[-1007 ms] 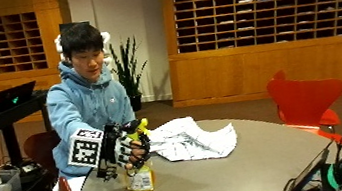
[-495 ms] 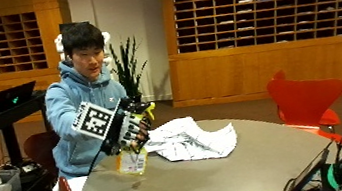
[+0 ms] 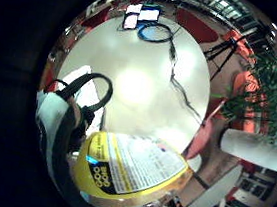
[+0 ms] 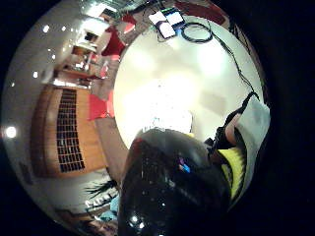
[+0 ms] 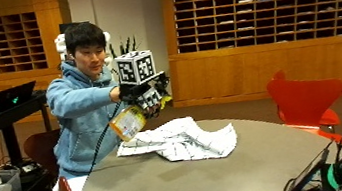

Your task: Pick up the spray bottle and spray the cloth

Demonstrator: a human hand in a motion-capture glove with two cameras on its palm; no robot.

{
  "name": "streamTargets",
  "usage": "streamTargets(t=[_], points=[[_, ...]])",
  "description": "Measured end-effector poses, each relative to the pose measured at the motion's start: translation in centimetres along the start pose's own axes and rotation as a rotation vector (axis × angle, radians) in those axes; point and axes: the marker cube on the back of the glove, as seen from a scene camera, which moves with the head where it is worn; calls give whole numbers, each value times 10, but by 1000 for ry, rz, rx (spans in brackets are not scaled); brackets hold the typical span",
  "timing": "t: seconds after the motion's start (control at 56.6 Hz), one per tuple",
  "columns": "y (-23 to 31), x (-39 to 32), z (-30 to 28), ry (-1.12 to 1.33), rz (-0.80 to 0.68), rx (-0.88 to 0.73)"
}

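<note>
1 hand (image 5: 146,95) holds spray bottle (image 5: 128,123) above cloth (image 5: 181,140).

spray bottle (image 5: 128,122) nozzle — hidden behind hands (image 5: 144,95)

My yellow-labelled spray bottle (image 5: 128,123) hangs tilted above the bench; my white cloth (image 5: 181,140) lies crumpled beneath it.

A glossy black rounded part of the spray bottle (image 4: 172,191) fills the lower middle of the frame, close to the palm. Beside it at the lower right show a yellow ribbed piece and the hand (image 4: 246,132), its white plastic and black straps. Beyond lies the round pale surface (image 4: 206,64), with red chairs (image 4: 114,45) and wooden pigeonhole shelves (image 4: 66,128) at the left.
</note>
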Motion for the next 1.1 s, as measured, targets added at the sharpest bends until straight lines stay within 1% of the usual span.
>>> streamTargets(t=[0.194,0.353,0.442,0.565,0.707,0.972,1.095], points=[[3,-52,-2,181,-31,-100],[-2,-73,25,302,21,-231],[-4,-80,41,328,35,-261],[-5,-88,60,313,10,-291],[-4,-92,59,309,0,-281],[0,-95,29,287,14,-235],[0,-95,31,299,27,-236]])
